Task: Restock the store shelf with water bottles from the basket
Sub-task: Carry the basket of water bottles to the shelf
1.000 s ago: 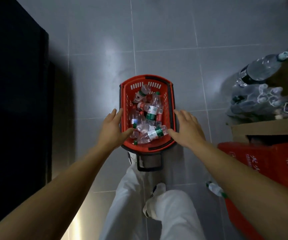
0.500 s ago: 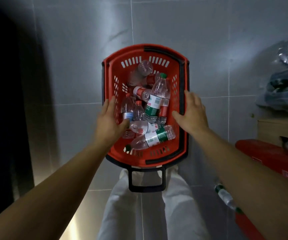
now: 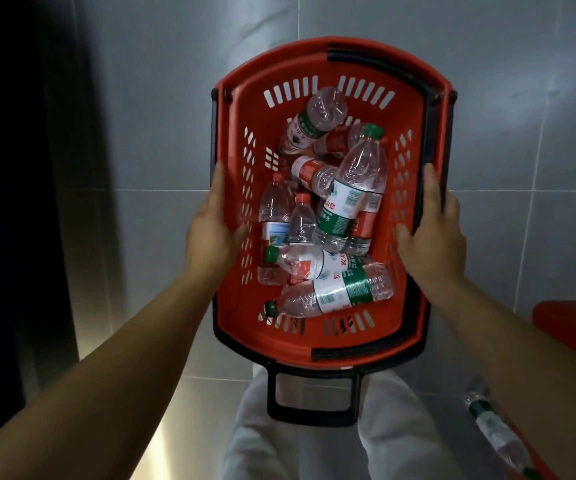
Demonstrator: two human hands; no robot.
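Observation:
A red plastic basket (image 3: 331, 55) with a black handle fills the middle of the view, lifted above the grey tiled floor. Several clear water bottles (image 3: 335, 292) with green or red labels lie jumbled inside it. My left hand (image 3: 210, 230) grips the basket's left rim, thumb inside and fingers outside. My right hand (image 3: 432, 226) grips the right rim the same way, its fingers over the folded black handle bar. No shelf is visible.
A dark cabinet side (image 3: 13, 202) runs along the left. One loose bottle (image 3: 494, 431) lies on the floor at lower right beside a red object (image 3: 570, 327). My white-trousered legs (image 3: 401, 441) are under the basket.
The basket has risen off the floor toward the camera, held by both hands on its rims. The bottle packs at the right have left the view.

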